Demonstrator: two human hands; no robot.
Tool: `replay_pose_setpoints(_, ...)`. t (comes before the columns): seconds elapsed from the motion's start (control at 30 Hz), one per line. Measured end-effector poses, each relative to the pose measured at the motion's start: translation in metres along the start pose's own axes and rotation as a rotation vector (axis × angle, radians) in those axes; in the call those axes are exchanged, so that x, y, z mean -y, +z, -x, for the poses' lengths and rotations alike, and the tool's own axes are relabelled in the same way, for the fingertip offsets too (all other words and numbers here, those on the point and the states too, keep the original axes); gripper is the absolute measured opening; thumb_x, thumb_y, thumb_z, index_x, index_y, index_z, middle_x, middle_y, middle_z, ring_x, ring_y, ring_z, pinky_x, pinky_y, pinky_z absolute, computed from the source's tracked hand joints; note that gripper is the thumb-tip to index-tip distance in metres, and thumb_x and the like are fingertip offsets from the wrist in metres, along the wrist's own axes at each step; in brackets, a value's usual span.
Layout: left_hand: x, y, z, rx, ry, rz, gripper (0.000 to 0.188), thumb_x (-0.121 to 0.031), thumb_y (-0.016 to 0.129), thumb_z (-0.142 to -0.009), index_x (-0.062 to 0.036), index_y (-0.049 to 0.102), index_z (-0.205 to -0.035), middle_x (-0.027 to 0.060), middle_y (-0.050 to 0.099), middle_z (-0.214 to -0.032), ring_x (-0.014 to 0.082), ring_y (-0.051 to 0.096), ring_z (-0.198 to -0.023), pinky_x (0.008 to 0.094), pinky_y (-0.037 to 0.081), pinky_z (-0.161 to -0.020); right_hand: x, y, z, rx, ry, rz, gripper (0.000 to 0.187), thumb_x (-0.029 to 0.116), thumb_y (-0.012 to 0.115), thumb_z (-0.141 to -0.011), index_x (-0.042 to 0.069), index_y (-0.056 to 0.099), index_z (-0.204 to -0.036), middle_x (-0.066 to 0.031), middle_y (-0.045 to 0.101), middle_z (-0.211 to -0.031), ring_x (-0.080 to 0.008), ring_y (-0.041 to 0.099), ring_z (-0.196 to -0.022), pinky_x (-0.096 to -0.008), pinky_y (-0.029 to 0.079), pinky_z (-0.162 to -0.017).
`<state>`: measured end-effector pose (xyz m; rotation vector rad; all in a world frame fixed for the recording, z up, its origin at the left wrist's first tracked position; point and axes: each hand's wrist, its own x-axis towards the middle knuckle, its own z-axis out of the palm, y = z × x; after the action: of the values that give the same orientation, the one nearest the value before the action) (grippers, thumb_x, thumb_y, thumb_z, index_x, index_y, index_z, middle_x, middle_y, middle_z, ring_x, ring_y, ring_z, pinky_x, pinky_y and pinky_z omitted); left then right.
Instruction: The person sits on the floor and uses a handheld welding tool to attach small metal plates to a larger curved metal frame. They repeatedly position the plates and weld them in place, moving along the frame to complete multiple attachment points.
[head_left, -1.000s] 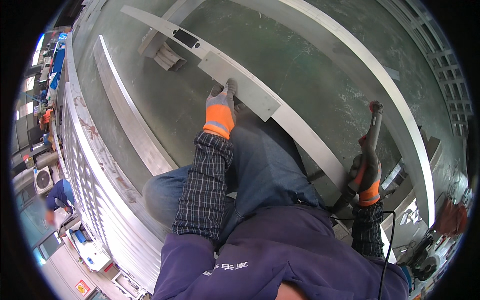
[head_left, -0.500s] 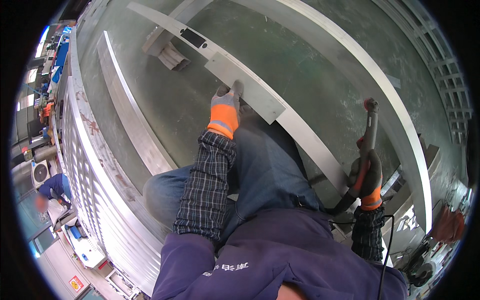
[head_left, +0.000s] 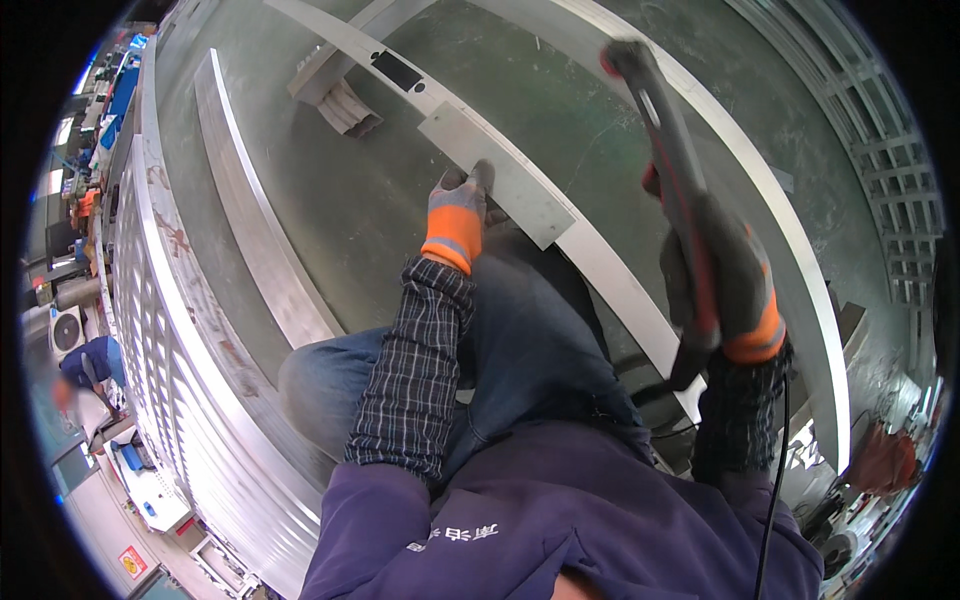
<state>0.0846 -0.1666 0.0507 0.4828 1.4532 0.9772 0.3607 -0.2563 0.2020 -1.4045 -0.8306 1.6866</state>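
My left hand, in a grey glove with an orange cuff, pinches the near edge of a flat grey metal plate. Its thumb lies on top, and the other fingers are partly hidden beneath. The plate rests lengthwise along a long silvery metal bar, which has a dark rectangular cutout and small round holes beyond the plate. My right hand, gloved alike, is closed around a long dark-grey and red handheld tool. That tool is raised to the right of the bar, its head pointing away from me, touching neither bar nor plate.
Another pale metal beam curves along the right. On the left are a metal strip and a slatted metal panel. A fluted metal piece lies beneath the bar. A black cable hangs by my right arm; a person bends far left.
My right hand has lifted the tool and swung its head up and to the left. My left hand stays on the plate, nearly still.
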Motion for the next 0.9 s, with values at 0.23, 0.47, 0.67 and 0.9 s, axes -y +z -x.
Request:
replay_pose_setpoints(0.23,0.001,-0.008,-0.005,0.014,0.005,0.015,0.037,-0.029,0.074,-0.096,-0.0052,0.062,-0.122,0.0091,0.069,-0.102,0.0219,0.069,-0.082,0.0361,0.063,-0.065,0.056,0.063,-0.074,0.020,-0.201,-0.096,0.051,0.048,0.052,-0.103,0.000,0.058,-0.119,-0.0037,0.061,-0.068,-0.0127,0.053,-0.044,-0.0272,0.042,-0.040)
replay_pose_setpoints(0.47,-0.001,0.003,-0.003,0.021,0.019,0.018,0.028,-0.025,0.071,-0.097,-0.0035,0.065,-0.115,0.0075,0.069,-0.097,0.0192,0.068,-0.077,0.0332,0.061,-0.062,0.049,0.080,-0.151,0.214,-0.314,-0.390,0.048,0.047,0.051,-0.104,0.003,0.057,-0.123,-0.0022,0.062,-0.074,-0.0114,0.055,-0.050,-0.0286,0.048,-0.047)
replay_pose_setpoints(0.67,0.005,0.000,-0.007,-0.006,-0.013,0.036,0.035,-0.025,0.073,-0.096,-0.0040,0.063,-0.122,0.0086,0.069,-0.104,0.0206,0.069,-0.080,0.0350,0.063,-0.062,0.041,0.059,-0.126,0.336,0.068,0.181,0.052,0.052,0.049,-0.103,0.004,0.061,-0.119,-0.0008,0.059,-0.070,-0.0097,0.057,-0.047,-0.0267,0.050,-0.041)
replay_pose_setpoints(0.9,0.005,-0.001,-0.009,0.019,-0.007,0.050,0.040,-0.024,0.074,-0.095,-0.0017,0.059,-0.125,0.0096,0.067,-0.107,0.0214,0.068,-0.083,0.0349,0.063,-0.062,0.028,0.061,-0.124,0.357,0.159,0.248,0.048,0.047,0.045,-0.107,0.004,0.062,-0.121,0.0020,0.055,-0.067,-0.0057,0.053,-0.046,-0.0226,0.046,-0.040)
